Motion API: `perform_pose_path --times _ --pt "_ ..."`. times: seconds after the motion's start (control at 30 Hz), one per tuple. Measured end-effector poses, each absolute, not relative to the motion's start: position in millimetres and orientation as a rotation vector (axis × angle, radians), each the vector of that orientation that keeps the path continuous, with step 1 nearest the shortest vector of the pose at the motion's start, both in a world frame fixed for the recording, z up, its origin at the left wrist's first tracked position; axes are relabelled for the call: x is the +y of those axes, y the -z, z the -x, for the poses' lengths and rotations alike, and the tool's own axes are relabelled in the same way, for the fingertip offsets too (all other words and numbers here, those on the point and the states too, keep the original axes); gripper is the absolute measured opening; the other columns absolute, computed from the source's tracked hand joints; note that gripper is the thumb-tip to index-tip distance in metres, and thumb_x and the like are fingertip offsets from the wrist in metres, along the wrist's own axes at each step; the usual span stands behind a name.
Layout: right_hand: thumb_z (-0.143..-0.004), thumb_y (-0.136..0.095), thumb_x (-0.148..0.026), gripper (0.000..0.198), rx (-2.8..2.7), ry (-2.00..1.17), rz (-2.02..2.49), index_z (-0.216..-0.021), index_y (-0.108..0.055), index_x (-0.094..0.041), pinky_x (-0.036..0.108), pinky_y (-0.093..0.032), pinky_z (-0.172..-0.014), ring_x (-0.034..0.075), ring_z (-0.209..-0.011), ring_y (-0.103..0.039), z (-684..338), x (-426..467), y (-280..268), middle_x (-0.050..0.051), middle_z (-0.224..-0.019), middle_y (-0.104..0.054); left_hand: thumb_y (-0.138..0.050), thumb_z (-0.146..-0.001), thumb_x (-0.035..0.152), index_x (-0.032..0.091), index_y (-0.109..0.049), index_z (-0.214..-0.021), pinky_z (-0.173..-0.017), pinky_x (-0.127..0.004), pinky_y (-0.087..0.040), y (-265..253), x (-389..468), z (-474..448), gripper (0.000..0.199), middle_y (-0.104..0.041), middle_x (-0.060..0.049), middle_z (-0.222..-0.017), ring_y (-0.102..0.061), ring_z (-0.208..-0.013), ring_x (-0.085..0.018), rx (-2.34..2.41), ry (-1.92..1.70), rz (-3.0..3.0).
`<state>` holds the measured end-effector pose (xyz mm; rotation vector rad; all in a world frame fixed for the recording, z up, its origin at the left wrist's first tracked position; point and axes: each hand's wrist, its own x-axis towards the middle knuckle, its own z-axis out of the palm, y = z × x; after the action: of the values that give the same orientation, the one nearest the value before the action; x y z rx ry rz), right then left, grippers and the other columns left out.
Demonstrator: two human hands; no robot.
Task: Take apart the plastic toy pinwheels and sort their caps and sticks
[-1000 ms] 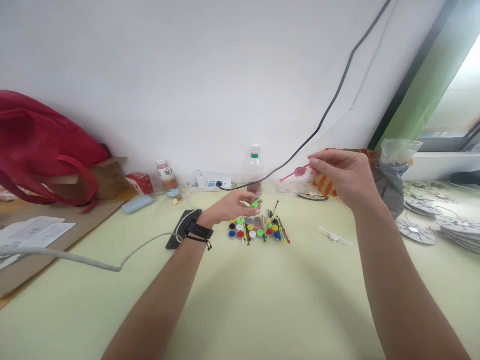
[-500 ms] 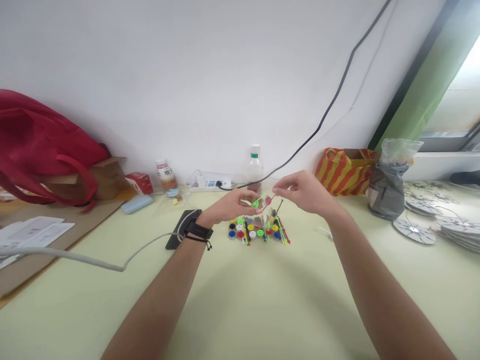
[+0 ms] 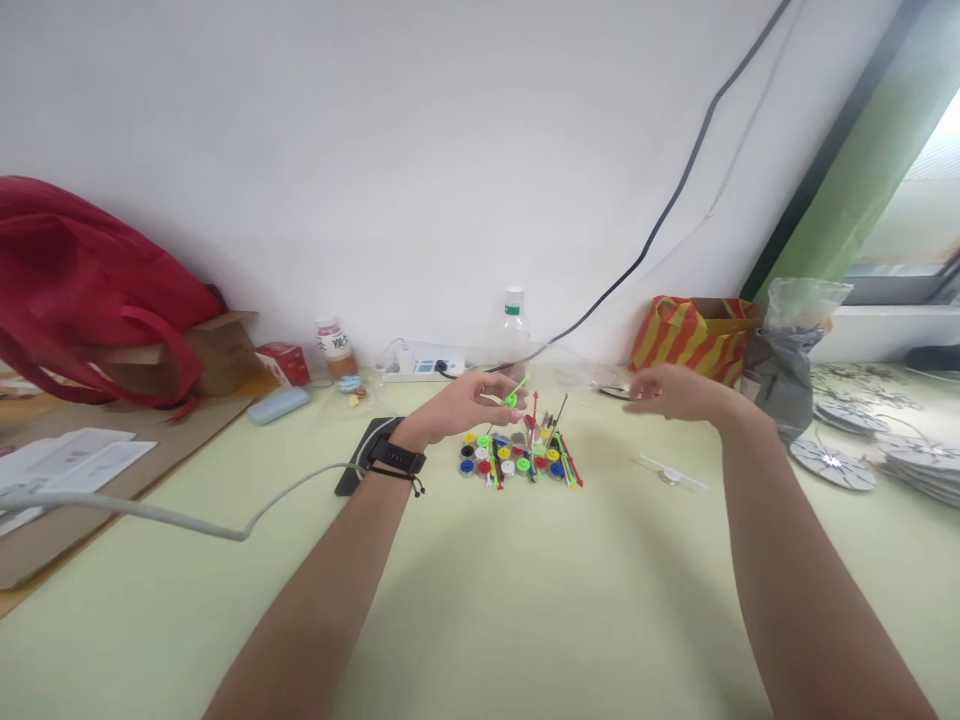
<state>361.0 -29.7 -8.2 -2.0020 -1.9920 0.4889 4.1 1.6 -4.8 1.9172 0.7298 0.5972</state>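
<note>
My left hand (image 3: 480, 405), with a black watch on its wrist, is closed and pinches a bright green arrow-shaped plastic spinner (image 3: 513, 398). Just below it lies a cluster of coloured round spinner bases (image 3: 508, 467) in rows, with several thin arrow pieces (image 3: 571, 468) among them. A red arrow spinner (image 3: 530, 422) stands up at the back of the cluster. My right hand (image 3: 667, 393) hovers farther right, its fingers loosely bent and apart with nothing visible in them. Near its fingertips is a thin black piece (image 3: 613, 393). A white spinner (image 3: 671, 475) lies below that hand.
A clear bottle (image 3: 513, 335) and a power strip (image 3: 424, 362) stand by the wall. A dark phone (image 3: 360, 465) lies left of my left hand. At right are a striped bag (image 3: 686, 338), a grey bag (image 3: 780, 375) and grey slotted discs (image 3: 832, 465).
My right hand has moved right, away from my left hand and the red spinner. The white spinner, partly covered before, now shows fully. My left hand keeps the green spinner in nearly the same place.
</note>
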Motion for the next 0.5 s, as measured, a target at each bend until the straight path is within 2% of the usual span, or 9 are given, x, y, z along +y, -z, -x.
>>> perform_pose_path --times 0.07,0.13,0.2,0.27,0.33,0.5 --pt "-0.056 -0.085 -0.036 0.034 -2.064 -0.804 2.240 -0.085 -0.076 -0.020 0.030 -0.050 -0.056 0.023 -0.066 -0.067 -371.8 -25.8 28.8 0.008 -0.079 -0.073 -0.083 -0.077 0.039 0.021 -0.071 -0.122 -0.093 -0.040 -0.054 1.8 -0.1 -3.2 0.050 -0.071 -0.012 -0.123 -0.070 -0.104 -0.027 0.700 -0.610 -1.882" --pt "-0.055 -0.083 -0.025 0.022 -2.078 -1.036 2.238 -0.075 -0.076 -0.019 0.029 -0.048 -0.055 0.023 -0.064 -0.067 -376.7 -23.2 46.7 0.007 -0.065 -0.070 -0.081 -0.080 0.040 0.021 -0.069 -0.124 -0.094 -0.041 -0.054 -0.6 -1.7 -2.6 0.049 -0.071 -0.012 -0.123 -0.071 -0.104 -0.026 0.669 -0.623 -1.853" --pt "-0.055 -0.080 -0.019 0.012 -2.072 -1.091 2.195 -0.066 -0.075 -0.019 0.029 -0.048 -0.054 0.022 -0.061 -0.066 -378.4 -20.3 56.7 0.007 -0.059 -0.068 -0.081 -0.081 0.040 0.022 -0.068 -0.126 -0.095 -0.041 -0.054 -1.9 -2.6 -2.4 0.050 -0.071 -0.012 -0.123 -0.071 -0.104 -0.026 0.659 -0.625 -1.839" --pt "-0.056 -0.079 -0.018 0.010 -2.053 -1.054 2.183 -0.065 -0.075 -0.018 0.028 -0.049 -0.054 0.022 -0.060 -0.066 -379.3 -17.3 56.0 0.007 -0.060 -0.070 -0.082 -0.080 0.039 0.022 -0.069 -0.125 -0.096 -0.042 -0.054 -1.7 -2.2 -2.4 0.050 -0.071 -0.012 -0.123 -0.070 -0.105 -0.026 0.673 -0.628 -1.848" --pt "-0.060 -0.079 -0.021 0.012 -1.976 -0.971 2.106 -0.071 -0.076 -0.018 0.029 -0.053 -0.057 0.022 -0.063 -0.069 -379.0 -17.1 44.5 0.008 -0.067 -0.073 -0.083 -0.078 0.039 0.021 -0.070 -0.123 -0.094 -0.041 -0.054 -0.1 -0.6 -2.6 0.050 -0.072 -0.012 -0.120 -0.070 -0.105 -0.027 0.698 -0.630 -1.867" --pt "-0.077 -0.078 -0.039 0.025 -1.584 -0.598 1.543 -0.089 -0.077 -0.017 0.036 -0.061 -0.074 0.025 -0.078 -0.074 -358.6 -42.1 -8.0 0.011 -0.084 -0.078 -0.082 -0.077 0.041 0.021 -0.072 -0.119 -0.087 -0.037 -0.055 8.4 5.3 -3.4 0.048 -0.073 -0.010 -0.117 -0.071 -0.099 -0.025 0.761 -0.601 -1.938"
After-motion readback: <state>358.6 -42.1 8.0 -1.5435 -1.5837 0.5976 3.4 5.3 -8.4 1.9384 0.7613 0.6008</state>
